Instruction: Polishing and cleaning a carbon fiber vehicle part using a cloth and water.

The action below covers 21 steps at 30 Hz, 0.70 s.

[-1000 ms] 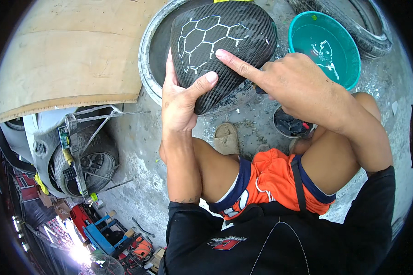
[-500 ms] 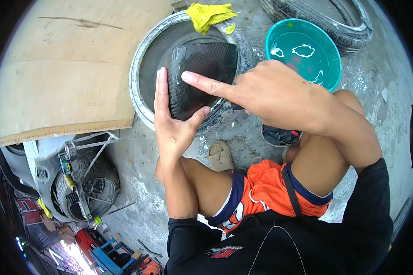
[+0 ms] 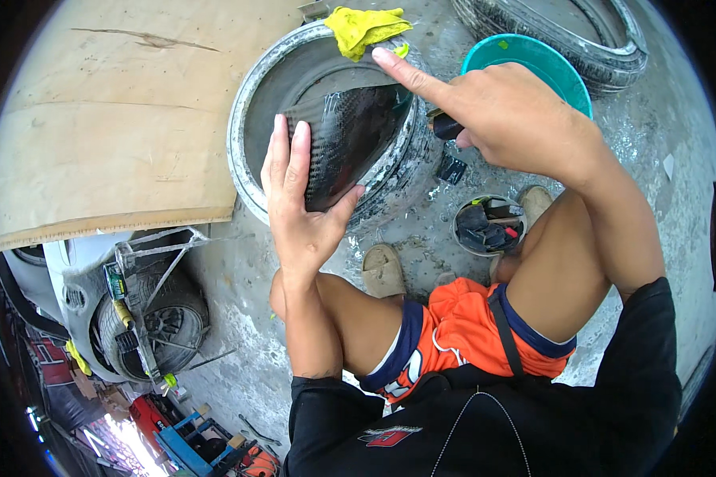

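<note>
My left hand grips a glossy, curved carbon-fibre panel by its left and lower edge, tilted over a whitish-rimmed tyre. My right hand is raised to the panel's right, index finger stretched out clear of it, the other fingers curled round a small black object, perhaps a block, partly hidden. A yellow cloth lies on the tyre's far rim. A small container of dark pieces stands between my feet.
A teal basin is partly behind my right hand, with another tyre beyond. A large wooden board lies at upper left. A vehicle wheel with a metal frame is at left; tools and clutter are at lower left.
The panel has tilted, turning its white-lined honeycomb face out of sight. My right index finger has left the panel's surface and moved up and rightward.
</note>
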### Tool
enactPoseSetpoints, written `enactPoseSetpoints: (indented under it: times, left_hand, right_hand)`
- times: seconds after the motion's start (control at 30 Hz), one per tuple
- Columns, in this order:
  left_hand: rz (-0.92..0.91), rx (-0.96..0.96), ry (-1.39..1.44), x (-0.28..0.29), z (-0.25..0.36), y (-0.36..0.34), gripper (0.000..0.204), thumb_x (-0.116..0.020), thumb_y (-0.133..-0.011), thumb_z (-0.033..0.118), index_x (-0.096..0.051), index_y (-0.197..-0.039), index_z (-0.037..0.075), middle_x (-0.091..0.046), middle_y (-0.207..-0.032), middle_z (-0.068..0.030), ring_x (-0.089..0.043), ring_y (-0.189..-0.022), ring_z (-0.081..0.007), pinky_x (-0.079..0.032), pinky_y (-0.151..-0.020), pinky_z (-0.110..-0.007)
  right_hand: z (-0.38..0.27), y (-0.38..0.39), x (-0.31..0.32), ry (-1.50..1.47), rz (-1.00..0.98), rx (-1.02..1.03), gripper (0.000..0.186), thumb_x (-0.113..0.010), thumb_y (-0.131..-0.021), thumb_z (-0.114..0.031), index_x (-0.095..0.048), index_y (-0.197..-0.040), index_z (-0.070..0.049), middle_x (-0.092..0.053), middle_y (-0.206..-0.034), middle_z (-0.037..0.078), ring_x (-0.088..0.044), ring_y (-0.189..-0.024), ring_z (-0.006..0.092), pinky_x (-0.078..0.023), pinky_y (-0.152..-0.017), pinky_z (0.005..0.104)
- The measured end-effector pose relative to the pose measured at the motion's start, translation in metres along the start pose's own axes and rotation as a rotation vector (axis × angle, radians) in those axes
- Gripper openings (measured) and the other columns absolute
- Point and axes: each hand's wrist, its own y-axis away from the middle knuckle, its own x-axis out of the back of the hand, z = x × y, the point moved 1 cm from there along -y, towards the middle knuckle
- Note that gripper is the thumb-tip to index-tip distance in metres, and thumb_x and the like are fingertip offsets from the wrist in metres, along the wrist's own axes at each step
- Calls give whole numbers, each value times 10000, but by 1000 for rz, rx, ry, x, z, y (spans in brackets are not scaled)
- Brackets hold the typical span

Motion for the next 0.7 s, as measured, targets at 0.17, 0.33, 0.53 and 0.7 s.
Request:
enactPoseSetpoints:
  times: [0.17, 0.33, 0.53, 0.7]
  left_hand:
    - [48, -55, -67, -2, 0, 0, 986, -927, -564, 39, -565, -1475, 146, -426, -1592, -223, -451, -1412, -438, -378, -1152, -505]
    - [50, -307, -297, -7, -4, 0, 685, -798, -712, 38, -712, -1323, 337, -569, -1508, -76, -496, -1367, -453, -461, -1017, -515]
    - [81, -462, -411, -7, 0, 5, 467, -707, -872, 234, -706, -1285, 452, -574, -1492, 58, -496, -1382, -399, -466, -1007, -480]
    - [123, -507, -426, -7, 1, 4, 466, -716, -861, 305, -690, -1294, 476, -580, -1484, 76, -518, -1364, -386, -468, -1014, -474]
  right_hand:
    - [6, 5, -2, -178, -30, 23, 1097, -789, -755, 5, -203, -1659, -201, -700, -885, 199, -696, -813, 367, -550, -739, 461]
    - [10, 1, 15, -719, -292, 102, 1137, -842, -747, -11, -188, -1663, -176, -688, -887, 171, -693, -818, 275, -546, -766, 403]
    - [-1, 12, 0, -935, -380, 128, 912, -877, -761, -107, -413, -1545, -70, -740, -1018, 139, -708, -934, 214, -543, -831, 348]
    - [2, 21, -6, -977, -314, 63, 718, -888, -758, -183, -528, -1359, -23, -741, -1006, 144, -699, -915, 242, -539, -813, 345]
